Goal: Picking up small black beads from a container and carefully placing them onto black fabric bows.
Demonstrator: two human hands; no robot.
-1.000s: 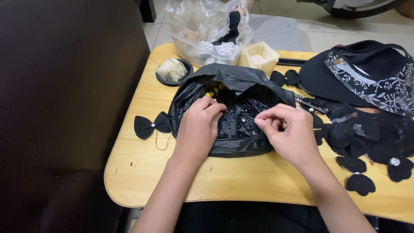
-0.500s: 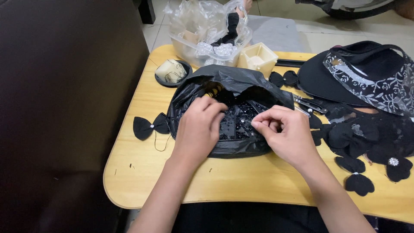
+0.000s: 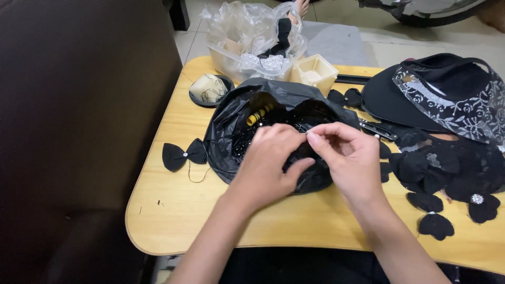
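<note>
An open black plastic bag [image 3: 231, 131] lies on the middle of a small wooden table [image 3: 294, 226], with black beaded pieces and yellow bits inside. Both my hands hover over its opening and meet there. My left hand [image 3: 271, 163] has its fingertips bunched against those of my right hand [image 3: 347, 158]. The right thumb and forefinger pinch something very small and dark at the meeting point; what it is cannot be made out. A black fabric bow [image 3: 184, 154] lies just left of the bag.
Behind the bag stand a clear plastic tub [image 3: 247, 37] with crumpled wrap, a cream square box [image 3: 314, 72] and a small round dish [image 3: 210, 89]. Black lace-trimmed visor hats [image 3: 447, 94] and several black fabric flowers [image 3: 435, 225] fill the right side. A dark sofa [image 3: 79, 105] borders the left.
My hands have drawn together over the bag: the right hand moved left and its fingertips now touch those of the left hand.
</note>
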